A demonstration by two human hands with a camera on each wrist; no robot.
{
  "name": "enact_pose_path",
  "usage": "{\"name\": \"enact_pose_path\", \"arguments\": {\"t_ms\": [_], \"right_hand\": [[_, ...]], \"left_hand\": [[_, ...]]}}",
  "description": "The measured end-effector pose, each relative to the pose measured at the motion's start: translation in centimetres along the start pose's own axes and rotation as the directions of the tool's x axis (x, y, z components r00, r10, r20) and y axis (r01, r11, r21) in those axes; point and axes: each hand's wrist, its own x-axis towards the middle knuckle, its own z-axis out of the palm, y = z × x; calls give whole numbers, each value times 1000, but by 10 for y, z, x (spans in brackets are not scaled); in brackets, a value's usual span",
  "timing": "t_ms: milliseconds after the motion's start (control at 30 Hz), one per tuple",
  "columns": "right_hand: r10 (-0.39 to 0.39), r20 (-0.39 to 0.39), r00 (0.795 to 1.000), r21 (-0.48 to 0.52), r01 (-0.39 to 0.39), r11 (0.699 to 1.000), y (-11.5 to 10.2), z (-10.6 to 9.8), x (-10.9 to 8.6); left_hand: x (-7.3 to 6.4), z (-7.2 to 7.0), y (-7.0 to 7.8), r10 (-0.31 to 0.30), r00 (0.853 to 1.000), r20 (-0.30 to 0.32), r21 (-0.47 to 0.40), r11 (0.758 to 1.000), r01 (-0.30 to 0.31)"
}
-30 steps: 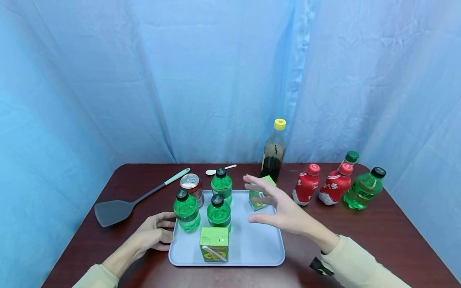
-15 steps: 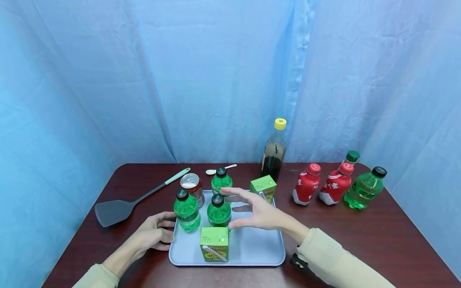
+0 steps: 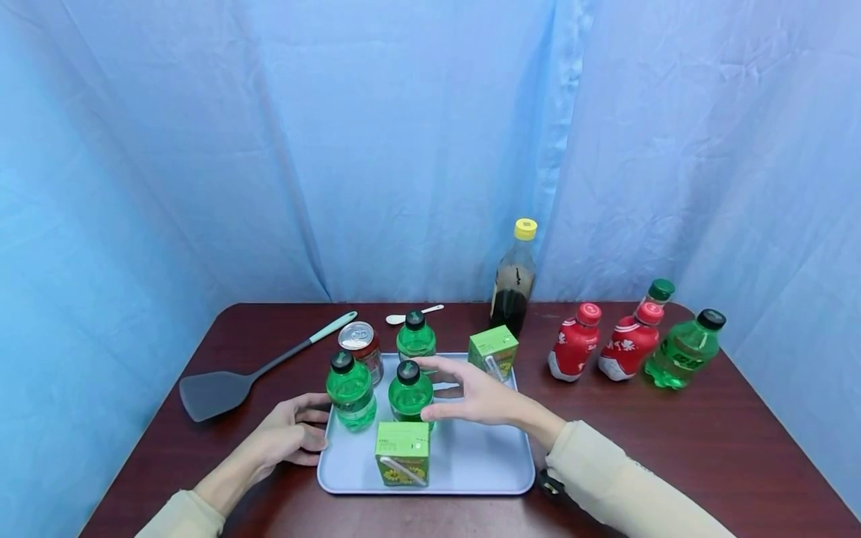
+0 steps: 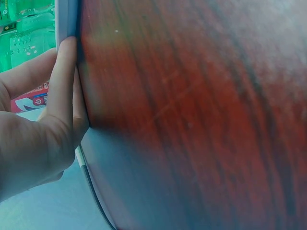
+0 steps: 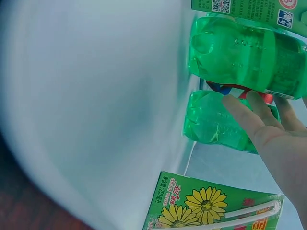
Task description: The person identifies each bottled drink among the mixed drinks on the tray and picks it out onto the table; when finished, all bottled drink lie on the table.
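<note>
My left hand (image 3: 289, 433) rests against the left rim of a pale blue tray (image 3: 480, 456); the left wrist view shows its fingers (image 4: 62, 86) along the tray's side. On the tray, my right hand (image 3: 480, 396) is spread at the right side of an upright green soda bottle (image 3: 410, 400) with a black cap. Its thumb tip overlaps the bottle in the head view, while its index fingertip is beside the cap. In the right wrist view, its fingers (image 5: 244, 115) reach between this near bottle (image 5: 235, 55) and another green bottle (image 5: 211, 120).
Two more green bottles (image 3: 351, 396) (image 3: 415, 340) and a soda can (image 3: 361, 347) crowd the tray's left. Green drink cartons (image 3: 402, 456) (image 3: 493, 351) stand front and back right. Behind is a sauce bottle (image 3: 513, 288); red bottles (image 3: 574, 347) stand right. A spatula (image 3: 218, 394) lies left.
My right hand has moved left from before the rear carton to the middle green bottle, coming in close to its side. The left hand stays at the tray's rim.
</note>
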Motion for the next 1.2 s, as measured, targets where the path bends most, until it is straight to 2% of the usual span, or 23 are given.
{"name": "enact_pose_path", "arguments": {"t_ms": [367, 567, 833, 1067, 1200], "right_hand": [[34, 7, 999, 8, -34, 999, 4, 4, 3], [-9, 4, 1000, 14, 9, 1000, 6, 5, 3], [9, -20, 1000, -6, -10, 1000, 5, 7, 2], [-30, -19, 999, -32, 29, 999, 7, 8, 2], [-47, -45, 998, -57, 44, 997, 8, 9, 1]], "left_hand": [[0, -1, 0, 10, 1000, 13, -4, 1000, -10], [-1, -1, 0, 12, 1000, 18, -3, 1000, -12], [-1, 0, 0, 0, 1000, 2, 0, 1000, 0], [-1, 0, 1, -15, 1000, -21, 0, 1000, 15], [-1, 1, 0, -14, 1000, -18, 3, 1000, 14]]}}
